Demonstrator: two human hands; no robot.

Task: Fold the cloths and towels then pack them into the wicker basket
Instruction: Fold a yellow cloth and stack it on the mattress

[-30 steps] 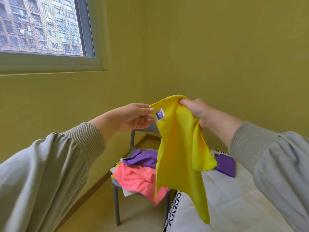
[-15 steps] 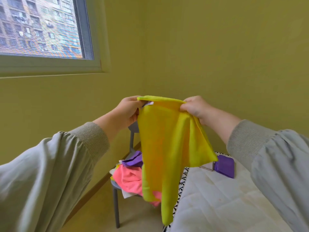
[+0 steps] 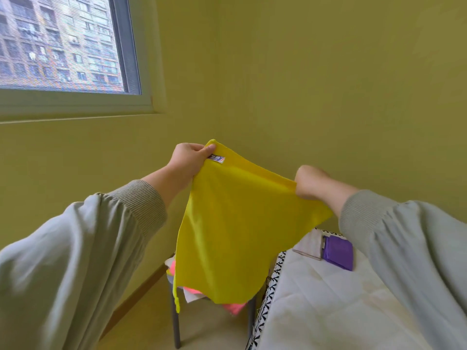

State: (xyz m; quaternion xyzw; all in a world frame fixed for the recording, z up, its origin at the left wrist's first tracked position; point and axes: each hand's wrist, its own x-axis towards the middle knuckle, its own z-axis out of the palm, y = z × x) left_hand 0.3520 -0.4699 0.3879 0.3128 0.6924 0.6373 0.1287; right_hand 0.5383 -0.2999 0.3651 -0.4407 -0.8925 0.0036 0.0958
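Cloth (image 3: 235,223), bunched a second ago, is now stretched flat mid-frame, top corners pinched by left hand (image 3: 188,162) and right hand (image 3: 309,183); first fold judged ready.

Left hand (image 3: 188,161) and right hand (image 3: 309,183) pinch the yellow cloth's (image 3: 235,231) top corners — spread out midair, above a chair (image 3: 177,322) piled with cloths.

The yellow cloth (image 3: 235,228) hung spread open, label (image 3: 216,158) uppermost, before pink cloths (image 3: 233,307) heaped on the chair (image 3: 176,324).
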